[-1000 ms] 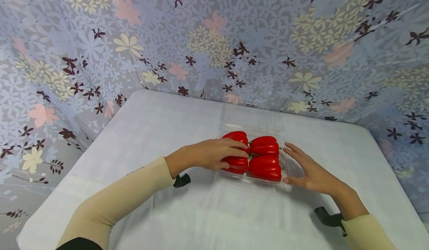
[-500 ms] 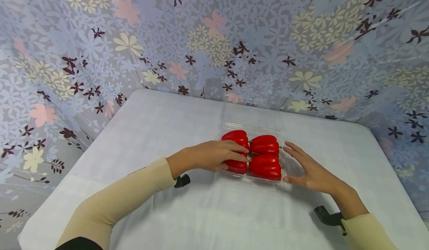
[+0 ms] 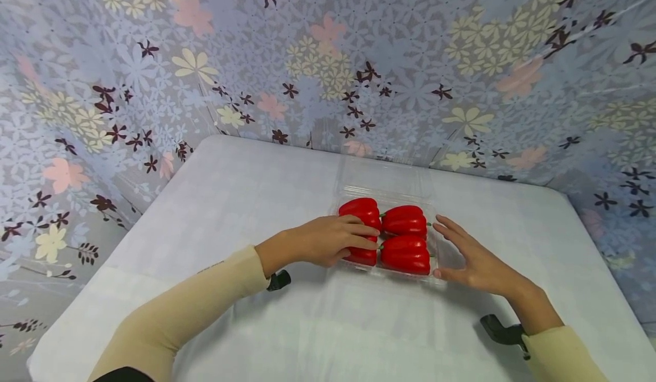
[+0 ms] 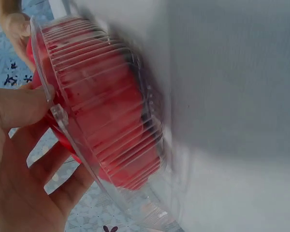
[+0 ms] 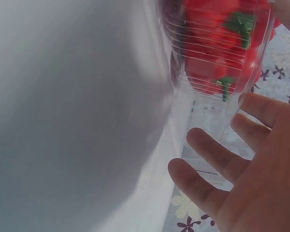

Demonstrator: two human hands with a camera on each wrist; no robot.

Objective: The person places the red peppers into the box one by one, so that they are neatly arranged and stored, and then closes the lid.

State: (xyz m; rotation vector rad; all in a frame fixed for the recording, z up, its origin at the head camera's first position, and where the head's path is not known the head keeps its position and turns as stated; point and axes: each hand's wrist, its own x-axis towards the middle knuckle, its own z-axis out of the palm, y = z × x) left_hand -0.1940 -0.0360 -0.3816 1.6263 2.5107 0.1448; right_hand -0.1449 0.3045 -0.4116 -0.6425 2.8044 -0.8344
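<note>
Red bell peppers fill a clear plastic clamshell box (image 4: 96, 96), two in the back row and two in front. My left hand (image 3: 325, 239) lies over the left pair, its fingers loosely spread across the front-left pepper (image 3: 365, 258) and the lower part of the back-left pepper (image 3: 359, 207). In the left wrist view its thumb (image 4: 26, 107) touches the box's rim. Beside the box's right side stands my right hand (image 3: 474, 262), fingers spread and holding nothing. Nearest to it are the back-right pepper (image 3: 404, 221) and the front-right pepper (image 3: 405, 255), green stems pointing right.
The box's clear lid (image 3: 384, 176) lies folded back behind the peppers. A white cloth covers the table (image 3: 246, 177). Flower-patterned fabric (image 3: 307, 57) hangs close behind the table's far edge.
My left hand has shifted slightly toward the near side, so more of the back-left pepper shows. The right hand, the box and the other peppers stay in place.
</note>
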